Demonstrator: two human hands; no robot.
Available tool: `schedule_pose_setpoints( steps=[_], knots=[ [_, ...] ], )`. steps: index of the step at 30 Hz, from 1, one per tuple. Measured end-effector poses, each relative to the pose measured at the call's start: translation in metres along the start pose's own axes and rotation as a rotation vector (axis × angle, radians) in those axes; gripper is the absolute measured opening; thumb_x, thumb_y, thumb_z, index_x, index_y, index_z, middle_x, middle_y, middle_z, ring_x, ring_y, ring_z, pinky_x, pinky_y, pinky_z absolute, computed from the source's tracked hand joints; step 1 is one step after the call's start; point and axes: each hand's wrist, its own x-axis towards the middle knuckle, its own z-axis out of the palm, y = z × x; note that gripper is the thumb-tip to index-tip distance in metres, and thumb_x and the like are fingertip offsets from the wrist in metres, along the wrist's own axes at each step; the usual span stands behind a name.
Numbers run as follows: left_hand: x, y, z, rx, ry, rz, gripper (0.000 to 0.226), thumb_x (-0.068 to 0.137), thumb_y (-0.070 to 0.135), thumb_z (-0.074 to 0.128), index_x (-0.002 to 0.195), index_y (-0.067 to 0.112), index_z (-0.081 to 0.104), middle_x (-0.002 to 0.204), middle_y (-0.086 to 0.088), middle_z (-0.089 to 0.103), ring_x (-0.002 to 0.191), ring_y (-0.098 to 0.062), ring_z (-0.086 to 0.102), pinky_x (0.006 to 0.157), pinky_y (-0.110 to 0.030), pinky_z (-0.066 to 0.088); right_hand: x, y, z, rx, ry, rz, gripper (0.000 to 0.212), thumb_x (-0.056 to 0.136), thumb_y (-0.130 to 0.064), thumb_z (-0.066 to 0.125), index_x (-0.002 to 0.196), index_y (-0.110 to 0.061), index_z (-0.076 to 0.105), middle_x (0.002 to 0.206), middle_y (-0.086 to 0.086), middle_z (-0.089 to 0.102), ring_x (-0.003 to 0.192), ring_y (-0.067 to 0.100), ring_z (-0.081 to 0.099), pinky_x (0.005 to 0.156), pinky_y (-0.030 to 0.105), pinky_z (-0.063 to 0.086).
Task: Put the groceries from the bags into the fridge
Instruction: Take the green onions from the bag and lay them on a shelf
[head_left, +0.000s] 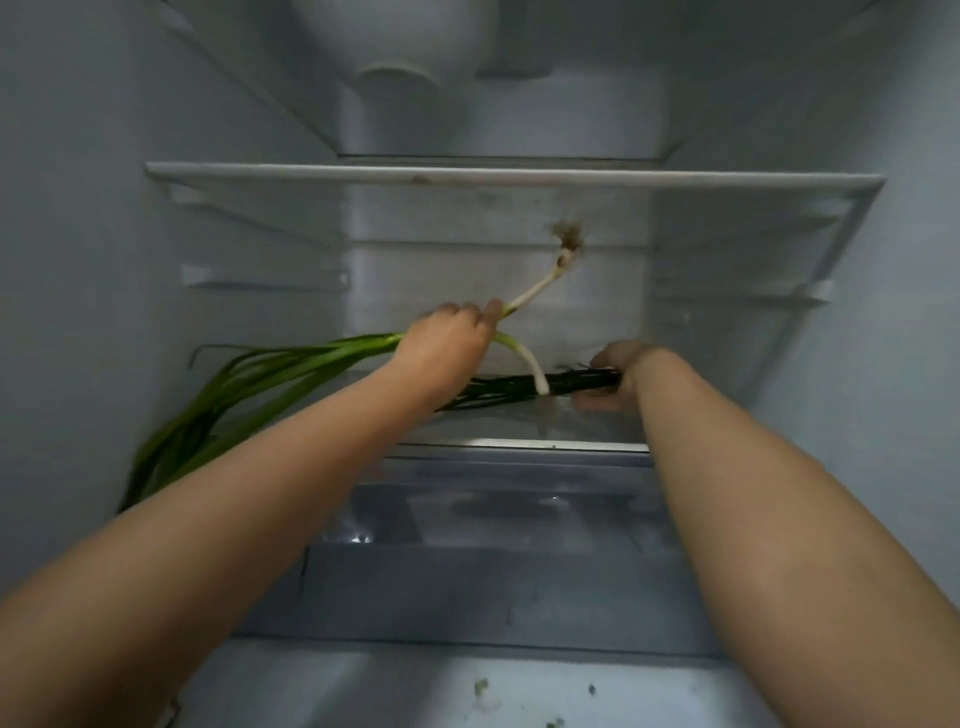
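Two hands inside fridge (779, 130), left hand (447, 340) gripping spring onions (291, 364), right hand (618, 371) clasping dark bundle (519, 387) near shelf edge (519, 444)

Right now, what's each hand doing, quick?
Left hand: closed around long green spring onions with white root ends, lifted over the glass fridge shelf.
Right hand: closed on a dark green bundle of leafy stalks lying on that shelf.

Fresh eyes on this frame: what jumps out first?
The left hand at centre grips spring onions, root ends raised toward the fridge's back wall, green tops trailing down to the lower left. The right hand rests on a dark green bunch lying on the glass shelf, above a clear drawer.
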Motion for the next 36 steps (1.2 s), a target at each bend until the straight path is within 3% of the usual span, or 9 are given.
schedule_pose_setpoints(
  steps=[3,5,9,12,15,19,25,32,36],
  knots=[
    [0.028,-0.002,-0.001,0.020,-0.104,0.008,0.066,0.093,-0.001,0.042,0.149,0.013,0.012,0.133,-0.016,0.045,0.117,-0.032,0.048,0.089,-0.039,0.046,-0.003,-0.010,-0.013,-0.512,0.063,0.032,0.044,0.094,-0.016,0.049,0.130,0.007,0.039,0.095,0.021,0.053,0.080,0.029,0.059,0.049,0.027,0.057],
    [0.049,0.004,-0.004,0.014,-0.159,0.044,0.067,0.093,-0.001,0.042,0.149,0.017,0.011,0.139,-0.014,0.041,0.122,-0.032,0.045,0.094,-0.038,0.043,-0.007,-0.013,-0.023,-0.735,0.105,-0.017,0.036,0.096,-0.020,0.045,0.117,0.009,0.045,0.078,0.017,0.047,0.062,0.024,0.048,0.029,0.022,0.045],
    [0.086,0.031,0.003,0.085,-0.087,0.272,0.057,0.097,0.001,0.032,0.149,0.017,0.016,0.136,-0.015,0.046,0.117,-0.031,0.050,0.094,-0.036,0.042,-0.017,-0.006,-0.039,-0.868,0.137,-0.178,0.032,0.097,-0.019,0.041,0.070,-0.002,0.044,0.065,0.012,0.043,0.052,0.021,0.043,0.031,0.019,0.041],
    [0.111,0.048,0.014,0.068,0.026,0.359,0.056,0.098,-0.001,0.027,0.150,0.018,0.017,0.137,-0.014,0.047,0.117,-0.031,0.051,0.100,-0.037,0.036,-0.027,0.004,-0.042,-0.960,0.155,-0.244,0.035,0.095,-0.017,0.045,0.062,-0.005,0.043,0.063,0.010,0.045,0.050,0.019,0.045,0.031,0.016,0.038],
    [0.124,0.064,0.024,-0.087,-0.014,0.320,0.056,0.099,0.000,0.026,0.150,0.022,0.017,0.135,-0.013,0.048,0.117,-0.031,0.050,0.100,-0.036,0.036,-0.037,0.012,-0.042,-1.129,0.194,-0.356,0.033,0.091,-0.021,0.049,0.062,-0.006,0.048,0.066,0.007,0.050,0.054,0.017,0.046,0.041,0.021,0.036],
    [0.122,0.070,0.031,-0.367,-0.267,0.167,0.044,0.100,0.009,0.030,0.143,0.016,0.032,0.135,-0.015,0.047,0.118,-0.030,0.051,0.098,-0.037,0.044,-0.049,0.020,-0.043,-1.225,0.159,-0.483,0.036,0.091,-0.030,0.050,0.102,0.002,0.062,0.089,0.012,0.054,0.080,0.021,0.048,0.052,0.024,0.033],
    [0.103,0.045,0.037,-0.510,-0.271,-0.012,0.031,0.097,0.006,0.032,0.123,0.001,0.047,0.124,-0.021,0.053,0.089,-0.024,0.047,0.066,-0.029,0.042,-0.056,0.041,-0.049,-1.353,0.120,-0.605,0.033,0.090,-0.032,0.051,0.102,-0.005,0.065,0.111,0.015,0.065,0.102,0.027,0.058,0.071,0.026,0.037],
    [0.097,0.039,0.043,-0.682,-0.177,-0.034,0.035,0.098,0.005,0.033,0.131,-0.001,0.041,0.130,-0.024,0.045,0.115,-0.034,0.049,0.095,-0.034,0.042,-0.056,0.052,-0.044,-1.479,0.219,-0.754,0.037,0.094,-0.032,0.042,0.099,-0.003,0.064,0.112,0.019,0.062,0.104,0.032,0.056,0.076,0.031,0.041],
    [0.090,0.068,0.050,-0.482,-0.518,0.122,0.039,0.098,0.016,0.038,0.134,0.003,0.040,0.136,-0.020,0.046,0.108,-0.026,0.050,0.099,-0.036,0.041,-0.060,0.054,-0.044,-1.471,0.259,-0.834,0.039,0.096,-0.028,0.036,0.105,-0.002,0.063,0.116,0.021,0.058,0.106,0.033,0.054,0.083,0.035,0.043]
  ],
)
